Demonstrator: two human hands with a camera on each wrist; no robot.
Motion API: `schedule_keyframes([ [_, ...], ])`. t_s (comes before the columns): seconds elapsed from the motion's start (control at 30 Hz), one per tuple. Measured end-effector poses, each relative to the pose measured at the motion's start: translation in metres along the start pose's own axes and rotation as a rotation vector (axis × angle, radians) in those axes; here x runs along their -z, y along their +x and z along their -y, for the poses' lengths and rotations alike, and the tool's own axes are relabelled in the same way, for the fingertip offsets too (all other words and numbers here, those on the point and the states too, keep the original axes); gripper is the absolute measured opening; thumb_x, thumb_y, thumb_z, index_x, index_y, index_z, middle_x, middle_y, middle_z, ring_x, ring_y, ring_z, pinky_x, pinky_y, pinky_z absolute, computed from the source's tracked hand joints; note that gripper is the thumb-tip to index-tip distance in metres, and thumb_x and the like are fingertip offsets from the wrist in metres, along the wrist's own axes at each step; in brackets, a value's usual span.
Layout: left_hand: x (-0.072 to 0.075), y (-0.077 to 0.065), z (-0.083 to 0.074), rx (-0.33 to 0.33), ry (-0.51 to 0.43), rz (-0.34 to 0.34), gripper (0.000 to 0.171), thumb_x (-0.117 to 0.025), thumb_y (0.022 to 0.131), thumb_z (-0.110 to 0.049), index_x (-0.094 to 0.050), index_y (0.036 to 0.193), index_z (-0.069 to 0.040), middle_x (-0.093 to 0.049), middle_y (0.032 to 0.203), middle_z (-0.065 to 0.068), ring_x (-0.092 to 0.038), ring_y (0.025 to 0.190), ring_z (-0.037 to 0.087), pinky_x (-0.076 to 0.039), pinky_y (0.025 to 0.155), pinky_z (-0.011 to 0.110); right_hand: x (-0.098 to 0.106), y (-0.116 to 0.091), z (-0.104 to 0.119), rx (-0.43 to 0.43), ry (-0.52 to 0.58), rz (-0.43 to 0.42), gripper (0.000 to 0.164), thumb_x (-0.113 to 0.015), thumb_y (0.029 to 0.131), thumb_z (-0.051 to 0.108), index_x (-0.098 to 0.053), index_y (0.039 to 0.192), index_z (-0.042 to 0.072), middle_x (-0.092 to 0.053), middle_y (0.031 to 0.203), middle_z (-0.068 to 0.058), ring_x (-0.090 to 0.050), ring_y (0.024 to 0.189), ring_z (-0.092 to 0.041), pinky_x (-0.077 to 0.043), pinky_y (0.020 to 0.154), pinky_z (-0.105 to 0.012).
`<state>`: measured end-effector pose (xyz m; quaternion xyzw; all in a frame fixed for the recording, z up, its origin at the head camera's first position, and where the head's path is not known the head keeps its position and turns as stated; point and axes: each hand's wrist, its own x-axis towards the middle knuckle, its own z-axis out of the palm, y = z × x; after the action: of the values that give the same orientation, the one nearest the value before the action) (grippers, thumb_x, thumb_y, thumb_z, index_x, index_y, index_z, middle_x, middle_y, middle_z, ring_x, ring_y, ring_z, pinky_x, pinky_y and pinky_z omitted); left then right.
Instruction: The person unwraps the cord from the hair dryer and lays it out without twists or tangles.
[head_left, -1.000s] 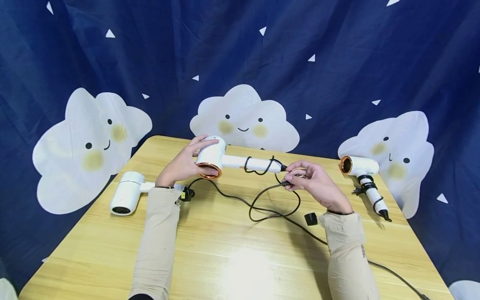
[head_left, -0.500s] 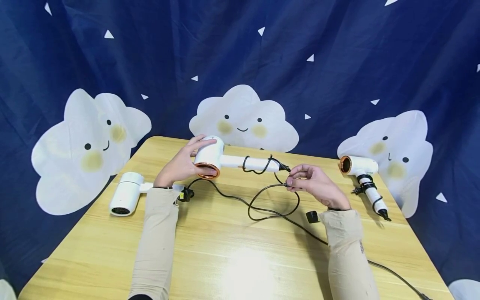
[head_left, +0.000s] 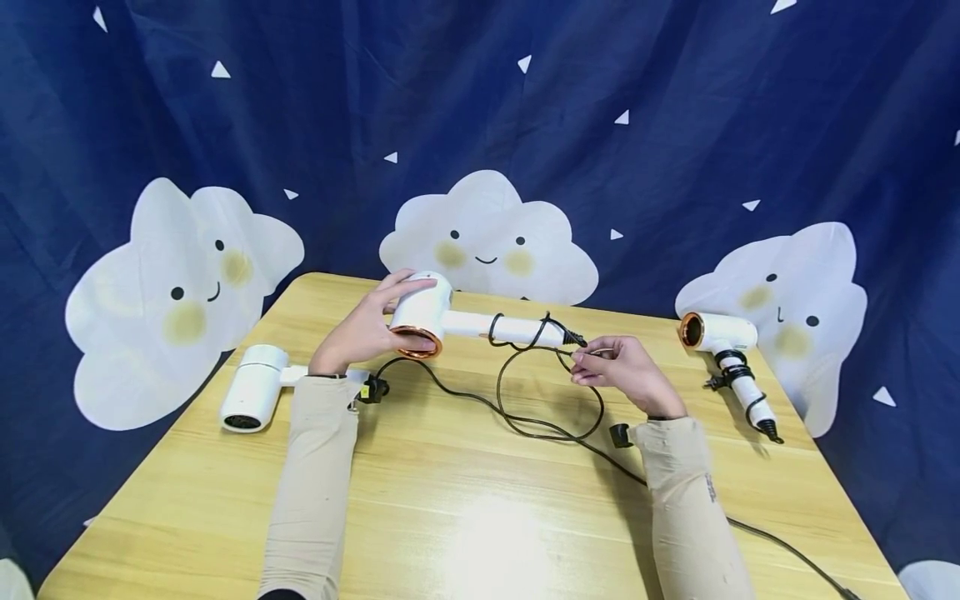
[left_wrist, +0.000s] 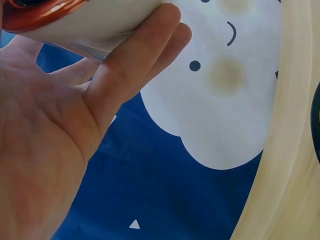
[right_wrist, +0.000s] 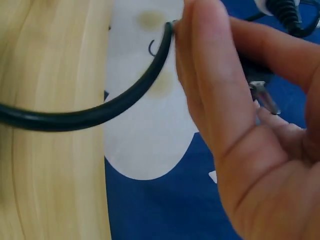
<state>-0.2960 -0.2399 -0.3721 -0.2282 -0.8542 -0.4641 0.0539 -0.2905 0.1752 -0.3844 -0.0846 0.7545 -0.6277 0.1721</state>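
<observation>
A white hair dryer (head_left: 468,321) with a copper ring lies level over the back of the table, its black cord looped round the handle. My left hand (head_left: 363,329) grips its head, thumb at the copper ring and fingers over the top; part of the head (left_wrist: 95,25) shows in the left wrist view. Just past the handle's end, my right hand (head_left: 626,367) pinches the cord's black plug (right_wrist: 257,75), whose metal prongs poke out by the palm. From the fingers the cord (right_wrist: 90,117) bends away in a wide curve.
Another white hair dryer (head_left: 255,387) lies at the left, partly behind the left forearm, with a black plug (head_left: 372,388) near it. A third hair dryer (head_left: 723,333), cord wound round its handle, lies at the right. A small black piece (head_left: 620,435) sits by the right sleeve.
My right hand has moved slightly down with the plug, and the cord now arcs up close to the dryer's handle. The left hand keeps its grip in place.
</observation>
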Motion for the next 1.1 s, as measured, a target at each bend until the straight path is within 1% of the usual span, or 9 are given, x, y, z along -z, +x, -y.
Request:
schedule_keyframes([
  [0.1,0.0,0.0,-0.001,-0.004,0.004,0.008,0.091,-0.097,0.071,-0.026,-0.054,0.15,-0.032,-0.028,0.169,0.006,-0.036,0.15,0.034,-0.04,0.114,0.06,0.0,0.002,-0.001,-0.016,0.0,-0.057,0.031,-0.061,0.102,0.004,-0.051,0.123,-0.017,-0.076,0.085,-0.006,-0.075,0.074,-0.01,-0.063,0.076,-0.025],
  [0.2,0.0,-0.001,-0.002,-0.003,0.007,0.011,0.091,-0.097,0.071,-0.026,-0.054,0.15,-0.032,-0.027,0.169,0.007,-0.036,0.149,0.035,-0.04,0.113,0.06,0.001,0.004,-0.003,0.003,0.047,-0.138,0.034,-0.061,0.102,0.004,-0.052,0.128,-0.017,-0.076,0.083,-0.001,-0.075,0.075,-0.009,-0.062,0.076,-0.023],
  [0.33,-0.001,-0.001,-0.002,0.004,0.006,0.025,0.09,-0.097,0.072,-0.027,-0.053,0.151,-0.032,-0.026,0.17,0.007,-0.038,0.148,0.036,-0.039,0.114,0.06,0.003,0.005,-0.005,0.073,0.179,-0.221,0.038,-0.062,0.101,0.001,-0.055,0.132,-0.019,-0.077,0.087,0.003,-0.076,0.079,-0.009,-0.062,0.08,-0.023],
  [0.43,-0.001,-0.001,-0.002,0.008,0.005,0.04,0.09,-0.096,0.073,-0.028,-0.053,0.152,-0.032,-0.025,0.171,0.007,-0.039,0.147,0.036,-0.039,0.114,0.059,0.002,0.006,-0.005,0.127,0.314,-0.25,0.031,-0.063,0.1,-0.002,-0.064,0.127,-0.015,-0.079,0.09,0.002,-0.077,0.083,-0.009,-0.061,0.083,-0.022],
  [0.53,-0.001,-0.001,-0.002,0.007,0.011,0.053,0.09,-0.096,0.074,-0.029,-0.052,0.152,-0.032,-0.024,0.171,0.007,-0.039,0.147,0.037,-0.039,0.114,0.059,0.001,0.006,-0.004,0.174,0.463,-0.251,0.019,-0.064,0.098,-0.004,-0.074,0.115,-0.005,-0.08,0.091,-0.003,-0.078,0.087,-0.012,-0.06,0.085,-0.022],
  [0.6,-0.001,-0.001,-0.002,0.01,0.011,0.059,0.09,-0.096,0.074,-0.029,-0.052,0.152,-0.032,-0.024,0.171,0.006,-0.041,0.146,0.037,-0.039,0.114,0.058,0.0,0.006,-0.002,0.201,0.56,-0.243,0.018,-0.064,0.098,-0.005,-0.077,0.108,0.0,-0.08,0.092,-0.007,-0.079,0.087,-0.014,-0.059,0.087,-0.023],
  [0.77,-0.003,0.0,-0.002,0.013,0.019,0.068,0.091,-0.096,0.073,-0.029,-0.052,0.152,-0.032,-0.024,0.171,0.006,-0.044,0.143,0.037,-0.04,0.114,0.056,-0.001,0.003,0.004,0.251,0.721,-0.231,0.02,-0.064,0.098,-0.004,-0.076,0.115,-0.003,-0.08,0.095,-0.012,-0.079,0.088,-0.016,-0.059,0.088,-0.023],
  [1.0,-0.003,0.0,-0.001,0.026,0.036,0.078,0.091,-0.096,0.073,-0.03,-0.051,0.153,-0.033,-0.024,0.172,0.005,-0.042,0.145,0.037,-0.04,0.114,0.056,-0.003,-0.001,0.014,0.264,0.785,-0.221,0.019,-0.064,0.1,0.003,-0.079,0.111,0.007,-0.081,0.099,-0.009,-0.077,0.085,-0.012,-0.06,0.085,-0.02],
  [1.1,-0.003,0.001,0.0,0.023,0.041,0.084,0.091,-0.095,0.074,-0.031,-0.051,0.153,-0.033,-0.024,0.171,0.004,-0.04,0.146,0.036,-0.04,0.114,0.056,-0.004,-0.005,0.017,0.283,0.814,-0.206,0.02,-0.064,0.1,0.003,-0.079,0.113,0.008,-0.081,0.101,-0.008,-0.075,0.082,-0.012,-0.06,0.081,-0.02],
])
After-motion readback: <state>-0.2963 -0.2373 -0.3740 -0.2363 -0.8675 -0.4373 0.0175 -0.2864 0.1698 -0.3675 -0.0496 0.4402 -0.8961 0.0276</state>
